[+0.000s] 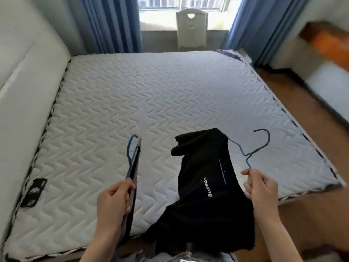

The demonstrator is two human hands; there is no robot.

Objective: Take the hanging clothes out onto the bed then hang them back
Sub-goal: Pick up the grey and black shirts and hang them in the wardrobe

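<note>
A bare white quilted mattress fills the view. My right hand is closed on a blue wire hanger carrying a black garment with white lettering, which hangs over the mattress's near right part. My left hand grips a second blue hanger, seen edge-on, with a thin grey and dark garment on it, held above the near middle of the mattress. Both hooks point away from me.
A padded white headboard runs along the left. Blue curtains frame a window, with a pale chair back beyond the bed's far edge. Wooden floor lies to the right. A dark label sits on the mattress's left edge.
</note>
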